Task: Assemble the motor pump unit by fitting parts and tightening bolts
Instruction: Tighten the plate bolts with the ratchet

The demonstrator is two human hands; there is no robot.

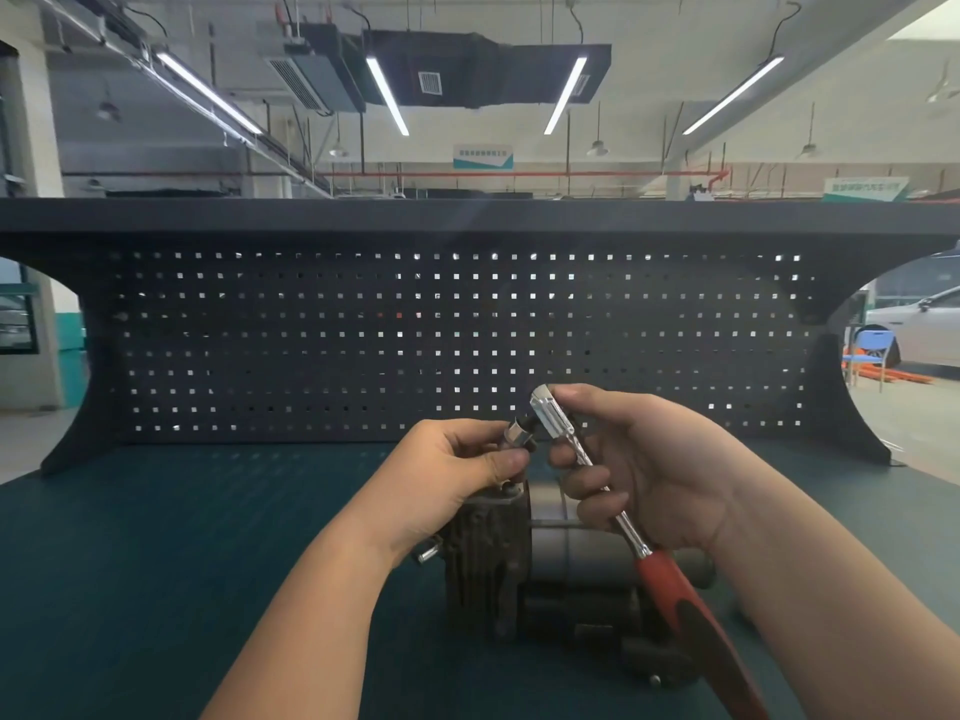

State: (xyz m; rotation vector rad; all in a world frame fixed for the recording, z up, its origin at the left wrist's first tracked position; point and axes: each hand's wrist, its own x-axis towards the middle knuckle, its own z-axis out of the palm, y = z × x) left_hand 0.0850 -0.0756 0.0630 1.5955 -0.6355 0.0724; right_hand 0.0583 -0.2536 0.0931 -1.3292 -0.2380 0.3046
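Ratchet wrench [613,504]: held above the motor pump unit [545,574], long axis diagonal, head up-left, red handle down-right.
Right hand [654,470]: grip wrapped round the shaft.
Left hand [452,470]: grip pinching the socket [515,433] at the wrench head.
Motor pump unit: lying on the green desk [156,537].

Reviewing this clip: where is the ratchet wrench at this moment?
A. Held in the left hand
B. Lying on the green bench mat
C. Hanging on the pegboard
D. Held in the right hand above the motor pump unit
D: the right hand grips the ratchet wrench above the motor pump unit, while the left hand pinches the socket at its head.
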